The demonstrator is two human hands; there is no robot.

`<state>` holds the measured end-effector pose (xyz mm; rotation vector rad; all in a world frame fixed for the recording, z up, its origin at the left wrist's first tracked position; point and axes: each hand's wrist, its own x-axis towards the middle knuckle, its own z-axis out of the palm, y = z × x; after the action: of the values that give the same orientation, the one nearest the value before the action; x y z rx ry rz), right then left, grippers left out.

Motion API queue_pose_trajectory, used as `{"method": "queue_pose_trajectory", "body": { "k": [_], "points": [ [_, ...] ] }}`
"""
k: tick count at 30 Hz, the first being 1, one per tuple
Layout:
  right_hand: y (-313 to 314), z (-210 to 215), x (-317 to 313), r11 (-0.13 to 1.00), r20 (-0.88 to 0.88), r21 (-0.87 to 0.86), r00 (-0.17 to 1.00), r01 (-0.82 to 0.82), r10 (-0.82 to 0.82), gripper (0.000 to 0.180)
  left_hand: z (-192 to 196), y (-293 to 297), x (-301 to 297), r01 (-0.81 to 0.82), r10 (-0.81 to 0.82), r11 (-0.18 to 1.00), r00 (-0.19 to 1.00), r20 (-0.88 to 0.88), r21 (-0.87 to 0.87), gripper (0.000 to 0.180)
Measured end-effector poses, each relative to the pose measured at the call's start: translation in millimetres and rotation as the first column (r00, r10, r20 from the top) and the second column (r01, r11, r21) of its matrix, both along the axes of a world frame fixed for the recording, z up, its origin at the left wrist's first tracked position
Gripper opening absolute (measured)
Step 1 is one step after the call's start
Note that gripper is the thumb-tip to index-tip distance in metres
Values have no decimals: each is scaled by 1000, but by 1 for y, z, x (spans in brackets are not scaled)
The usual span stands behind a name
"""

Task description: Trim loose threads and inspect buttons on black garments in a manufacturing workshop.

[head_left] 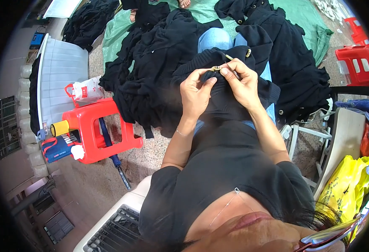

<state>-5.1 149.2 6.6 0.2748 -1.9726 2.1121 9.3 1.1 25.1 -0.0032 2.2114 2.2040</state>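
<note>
Both hands, left [196,95] and right [242,84], pinch a small gold button [216,68] on the black garment [218,90] (right also grips a thin tool [229,57]).

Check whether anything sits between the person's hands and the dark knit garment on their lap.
Nothing visible does. The left hand and right hand both already pinch the dark knit garment at one spot, around a small pale piece.

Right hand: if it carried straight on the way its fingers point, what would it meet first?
The right hand points left, toward the left hand. It would most likely meet the small gold piece pinched on the black garment, then the left fingertips; depth is unclear.
</note>
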Motion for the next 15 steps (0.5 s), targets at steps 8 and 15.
{"method": "queue_pose_trajectory", "body": {
  "k": [8, 15],
  "points": [
    [6, -9, 0, 996, 27, -81, 999, 33, -30, 24, -20, 6, -5, -101, 104, 956, 995, 4, 275, 16],
    [7, 11, 12, 835, -272, 492, 954, 247, -122, 12, -20, 6, -5, -103, 129, 937, 990, -58, 334, 20]
  ]
}}
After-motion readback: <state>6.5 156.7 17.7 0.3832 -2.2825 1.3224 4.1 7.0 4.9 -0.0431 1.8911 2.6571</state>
